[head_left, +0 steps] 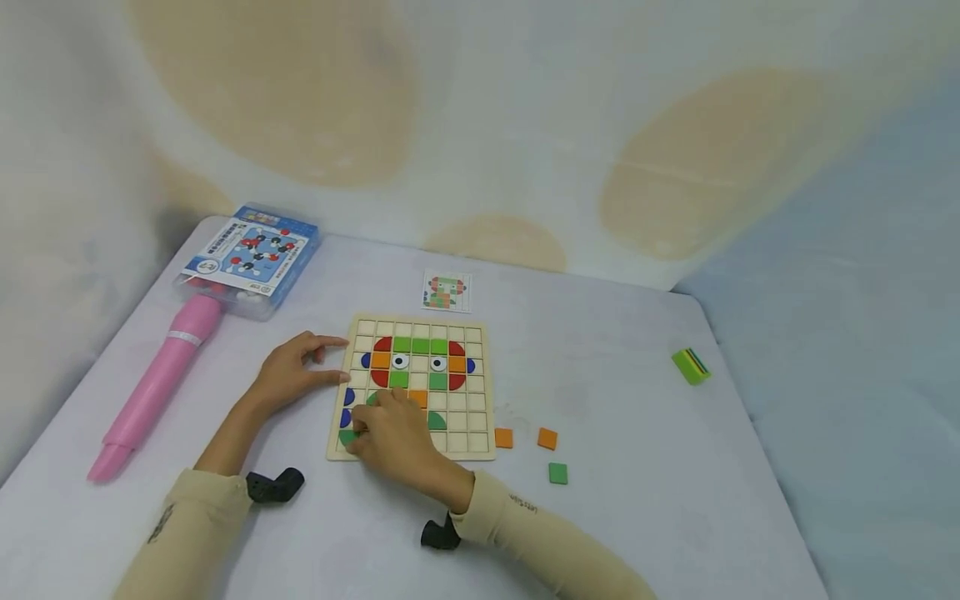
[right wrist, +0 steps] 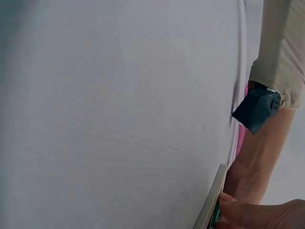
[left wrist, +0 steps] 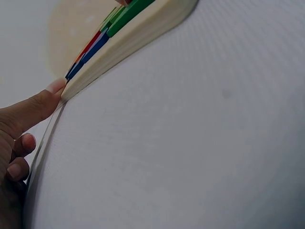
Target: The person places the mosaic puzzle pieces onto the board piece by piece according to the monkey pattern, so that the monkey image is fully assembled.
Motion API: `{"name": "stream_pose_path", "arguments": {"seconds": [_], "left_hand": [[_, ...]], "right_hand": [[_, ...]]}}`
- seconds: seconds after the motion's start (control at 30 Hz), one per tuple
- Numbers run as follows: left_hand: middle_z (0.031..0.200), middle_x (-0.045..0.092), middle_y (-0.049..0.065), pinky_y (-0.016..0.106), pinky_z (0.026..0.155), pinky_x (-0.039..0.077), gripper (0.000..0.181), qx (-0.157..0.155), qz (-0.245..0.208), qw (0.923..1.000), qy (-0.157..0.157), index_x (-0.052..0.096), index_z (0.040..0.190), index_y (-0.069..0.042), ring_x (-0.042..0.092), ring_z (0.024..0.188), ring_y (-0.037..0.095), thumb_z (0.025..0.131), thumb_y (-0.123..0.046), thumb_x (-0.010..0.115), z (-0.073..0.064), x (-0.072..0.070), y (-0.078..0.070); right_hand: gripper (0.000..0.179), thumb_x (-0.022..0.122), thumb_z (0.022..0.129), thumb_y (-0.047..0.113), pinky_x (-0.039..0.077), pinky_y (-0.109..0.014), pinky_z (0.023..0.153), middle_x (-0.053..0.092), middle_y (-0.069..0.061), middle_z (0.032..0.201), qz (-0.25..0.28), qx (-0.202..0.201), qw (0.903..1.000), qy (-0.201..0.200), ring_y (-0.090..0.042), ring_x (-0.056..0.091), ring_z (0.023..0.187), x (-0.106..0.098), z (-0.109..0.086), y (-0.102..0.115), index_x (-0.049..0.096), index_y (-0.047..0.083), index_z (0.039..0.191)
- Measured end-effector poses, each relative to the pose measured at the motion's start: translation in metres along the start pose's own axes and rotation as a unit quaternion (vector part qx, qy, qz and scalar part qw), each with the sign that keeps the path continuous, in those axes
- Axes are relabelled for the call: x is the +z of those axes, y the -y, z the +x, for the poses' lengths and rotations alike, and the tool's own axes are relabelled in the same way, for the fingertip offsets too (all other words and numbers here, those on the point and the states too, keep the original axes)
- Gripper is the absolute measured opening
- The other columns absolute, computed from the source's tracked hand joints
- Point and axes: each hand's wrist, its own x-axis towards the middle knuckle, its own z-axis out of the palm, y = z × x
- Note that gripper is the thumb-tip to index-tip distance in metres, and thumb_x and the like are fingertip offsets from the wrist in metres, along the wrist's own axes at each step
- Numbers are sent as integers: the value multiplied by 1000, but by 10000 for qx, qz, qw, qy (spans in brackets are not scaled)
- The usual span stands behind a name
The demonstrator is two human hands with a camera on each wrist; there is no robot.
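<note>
A wooden grid board [head_left: 476, 333] on the table bears red, green, orange and blue pieces and two eye pieces, forming a face-like figure. My left hand [head_left: 296, 372] touches the board's left edge with outstretched thumb and forefinger; its other fingers are curled in. Over the lower left of the board, my right hand [head_left: 397, 433] has bent fingers and thumb at a green piece [head_left: 347, 437] near the corner. The right thumb [right wrist: 228, 198] lies by green at the board's edge in the right wrist view. My right hand hides some of the squares.
Behind the board lies a picture card [head_left: 447, 291]. Orange tiles [head_left: 503, 438] and a green tile [head_left: 558, 473] lie to its right. A small stack of coloured pieces [head_left: 691, 366] is farther right. A pink tube-shaped object [head_left: 161, 379] and a blue-and-white box [head_left: 251, 258] lie left.
</note>
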Motion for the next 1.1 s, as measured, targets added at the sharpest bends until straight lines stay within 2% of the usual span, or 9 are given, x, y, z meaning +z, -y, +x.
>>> {"name": "stream_pose_path", "arguments": {"seconds": [0.13, 0.2, 0.3, 0.4, 0.53, 0.7, 0.9, 1.0, 1.1], "left_hand": [[92, 46, 5, 37, 74, 32, 59, -17, 48, 10000, 70, 65, 130, -17, 43, 86, 22, 80, -43, 81, -1, 6, 4], [92, 46, 6, 37, 73, 32, 60, -12, 30, 9999, 106, 65, 131, -16, 42, 87, 22, 80, -44, 81, -2, 8, 4], [94, 46, 6, 38, 73, 31, 62, -69, 35, 9998, 166, 64, 132, -16, 42, 90, 22, 80, -47, 80, -4, 7, 3], [96, 45, 7, 39, 73, 31, 63, -121, 9, 9997, 193, 63, 133, -16, 41, 92, 22, 81, -47, 79, -5, 4, 2], [97, 44, 7, 39, 73, 30, 65, -94, -19, 9997, 215, 61, 134, -15, 40, 93, 22, 81, -48, 78, -4, 0, 1], [98, 42, 6, 39, 72, 28, 66, -93, 13, 9999, 105, 60, 136, -13, 37, 93, 20, 83, -50, 76, -9, -9, 6], [99, 42, 6, 38, 73, 28, 66, -166, 80, 9998, 65, 59, 136, -13, 35, 94, 19, 84, -50, 76, -16, -13, 12], [99, 42, 6, 38, 73, 28, 66, -87, 53, 9999, 126, 59, 136, -14, 36, 94, 19, 84, -50, 75, -11, -8, 10], [98, 42, 6, 39, 72, 28, 64, 42, -2, 9998, 201, 60, 136, -14, 36, 93, 19, 84, -48, 76, 0, 1, 5]], "right_hand": [[26, 77, 85, 41, 38, -23, 80, 58, 6, 97, -15, 89, 9998, 197, -10, 44, 91, -6, -10, -5, 74, 22, 103], [35, 76, 85, 44, 38, -24, 83, 57, 4, 101, 71, 117, 9998, 150, -11, 44, 94, -16, -20, -14, 73, 21, 112], [41, 78, 84, 43, 38, -27, 85, 55, 3, 103, 213, 202, 9996, -40, -13, 44, 96, -34, -40, -36, 71, 19, 116], [39, 81, 83, 35, 38, -32, 85, 55, 0, 104, 272, 399, 9986, -225, -16, 44, 98, -51, -62, -68, 72, 15, 114], [34, 83, 80, 25, 36, -37, 83, 57, -6, 106, 112, 901, 9945, -527, -21, 44, 97, -64, -90, -113, 73, 11, 110], [32, 86, 77, 17, 38, -41, 82, 58, -11, 105, -154, 1392, 9862, -878, -26, 46, 97, -70, -111, -155, 75, 8, 106], [31, 87, 75, 26, 39, -39, 82, 58, -9, 102, 84, 1490, 9870, -604, -25, 46, 97, -63, -125, -174, 76, 5, 96], [28, 87, 76, 27, 40, -37, 80, 58, -7, 100, -18, 1382, 9891, -511, -23, 46, 94, -58, -133, -177, 75, 6, 90], [25, 88, 75, 24, 41, -36, 80, 58, -5, 96, -300, 1324, 9892, -555, -21, 46, 91, -58, -140, -179, 74, 6, 85]]}}
